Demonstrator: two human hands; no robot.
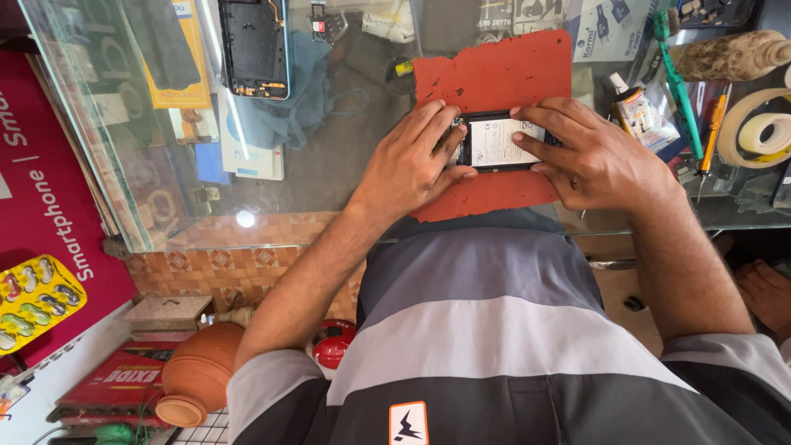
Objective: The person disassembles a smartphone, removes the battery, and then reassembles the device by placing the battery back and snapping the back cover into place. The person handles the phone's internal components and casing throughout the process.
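Observation:
An opened phone (pixel 497 142) with a white battery showing lies on a red mat (pixel 494 74) on the glass counter (pixel 329 165). My left hand (pixel 409 161) grips the phone's left end, fingers curled over its edge. My right hand (pixel 595 152) rests on the right end, fingertips pressing on the battery. Both hands cover the phone's ends.
Another opened phone (pixel 255 45) lies at the back left of the counter. Rolls of tape (pixel 758 128), a green tool (pixel 680 82), an orange screwdriver (pixel 710 132) and a small bottle (pixel 634 111) sit to the right. A clay pot (pixel 198 371) stands below left.

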